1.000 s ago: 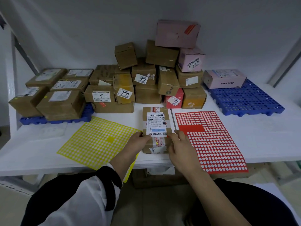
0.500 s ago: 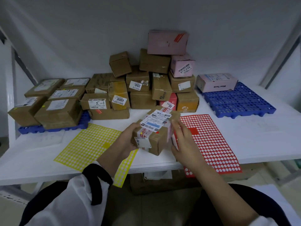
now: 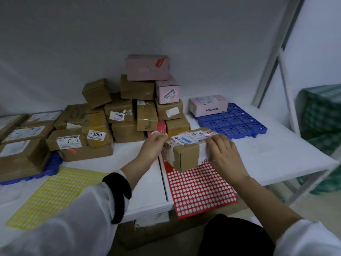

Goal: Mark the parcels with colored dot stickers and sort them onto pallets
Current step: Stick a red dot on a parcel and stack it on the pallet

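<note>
A small brown parcel (image 3: 186, 156) with a white shipping label is lifted above the red dot-sticker sheet (image 3: 199, 187). My left hand (image 3: 154, 147) grips its left end and my right hand (image 3: 222, 154) grips its right end. The parcel is tilted, with its label facing up and away. A yellow dot-sticker sheet (image 3: 51, 196) lies on the white table at the left. A blue pallet (image 3: 234, 122) at the right carries one pink box (image 3: 208, 105). Another blue pallet (image 3: 49, 167) at the left holds several brown parcels.
A pile of brown and pink parcels (image 3: 136, 108) stands at the back middle against the wall. The white table (image 3: 276, 157) ends at the right beside a metal frame (image 3: 273, 54). Green crates (image 3: 321, 117) stand beyond the frame. A cardboard box (image 3: 156, 233) sits under the table.
Both hands lifted the parcel off the table, turned it, and carried it rightwards over the red sheet. The camera view swung to the right.
</note>
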